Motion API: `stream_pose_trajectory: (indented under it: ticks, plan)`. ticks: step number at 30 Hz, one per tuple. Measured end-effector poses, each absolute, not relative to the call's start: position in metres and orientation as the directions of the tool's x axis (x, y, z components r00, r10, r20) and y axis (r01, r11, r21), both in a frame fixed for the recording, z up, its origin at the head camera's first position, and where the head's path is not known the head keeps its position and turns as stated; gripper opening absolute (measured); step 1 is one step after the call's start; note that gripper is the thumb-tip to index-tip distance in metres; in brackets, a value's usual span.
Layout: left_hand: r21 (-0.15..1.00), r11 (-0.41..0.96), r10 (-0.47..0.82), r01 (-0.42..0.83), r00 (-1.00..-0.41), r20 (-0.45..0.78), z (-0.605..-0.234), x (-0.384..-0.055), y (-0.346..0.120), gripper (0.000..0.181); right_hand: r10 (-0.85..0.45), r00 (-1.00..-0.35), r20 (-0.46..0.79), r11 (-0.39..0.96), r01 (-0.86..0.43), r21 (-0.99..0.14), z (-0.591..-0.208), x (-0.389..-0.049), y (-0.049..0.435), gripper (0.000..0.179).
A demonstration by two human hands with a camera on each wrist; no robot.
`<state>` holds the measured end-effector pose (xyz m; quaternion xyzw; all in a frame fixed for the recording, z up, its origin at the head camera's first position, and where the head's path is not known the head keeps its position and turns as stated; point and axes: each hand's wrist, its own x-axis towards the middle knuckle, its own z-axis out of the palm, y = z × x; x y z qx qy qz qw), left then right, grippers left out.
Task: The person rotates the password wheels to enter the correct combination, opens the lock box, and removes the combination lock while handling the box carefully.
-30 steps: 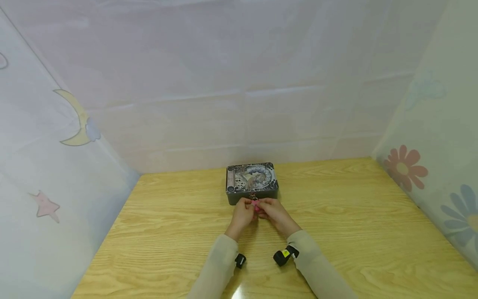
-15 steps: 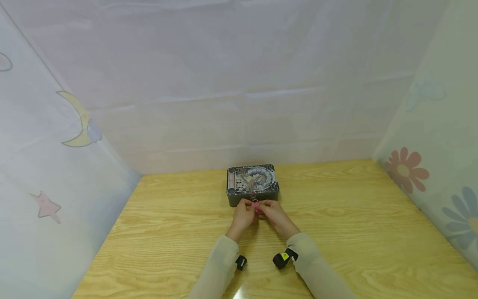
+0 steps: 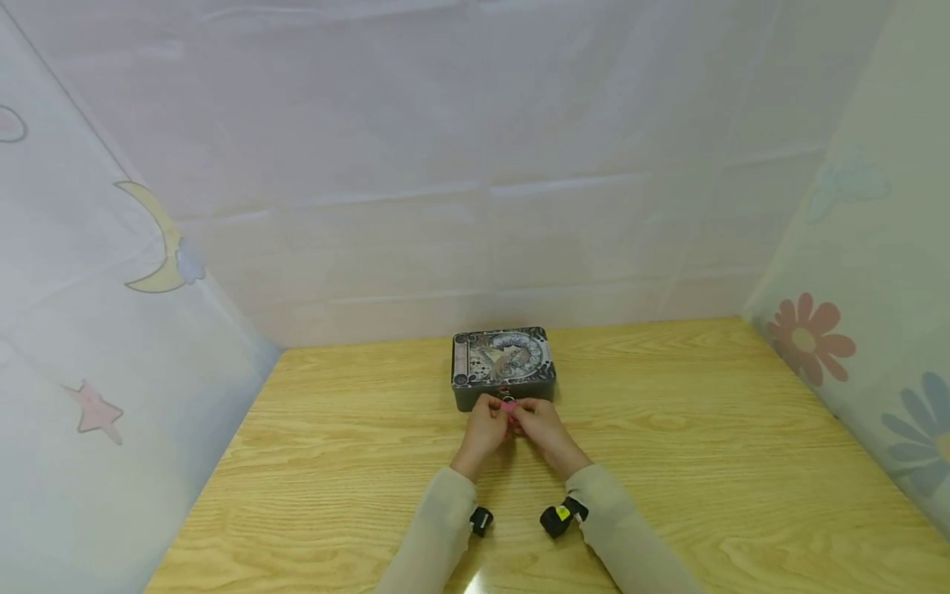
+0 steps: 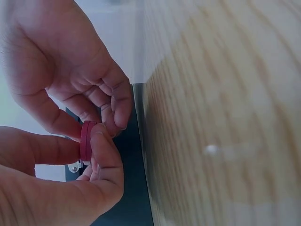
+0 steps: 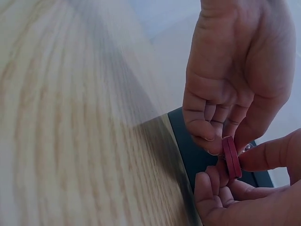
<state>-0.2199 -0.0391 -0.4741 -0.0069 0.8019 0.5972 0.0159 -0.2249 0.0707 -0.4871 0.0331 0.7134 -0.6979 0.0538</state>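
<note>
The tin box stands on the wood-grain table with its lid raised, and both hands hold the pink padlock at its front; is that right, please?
Not quite: the head view shows the tin box with its lid closed. It does stand on the wood-grain table, and the left hand and right hand do hold the pink padlock at its front.

The dark tin box [image 3: 499,356], printed on top, lies closed; at its front, a pink padlock [image 5: 231,157] is held pinched.
</note>
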Motion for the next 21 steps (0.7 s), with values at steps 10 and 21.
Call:
stream_pose_trajectory:
  ticks: [10,21]
  plan:
    - [0.954,0.299,0.018,-0.040,-0.999,-0.048,-0.4734,-0.2193,-0.0396,0.008,-0.025,-0.996,-0.090,0.057,0.089,-0.994,-0.4840,-0.2220,0.0683,0.024]
    - [0.953,0.303,-0.001,-0.022,-1.000,-0.022,-0.4737,-0.2201,-0.0396,0.006,-0.041,-0.992,-0.117,0.092,0.113,-0.989,-0.4838,-0.2234,0.0709,0.025]
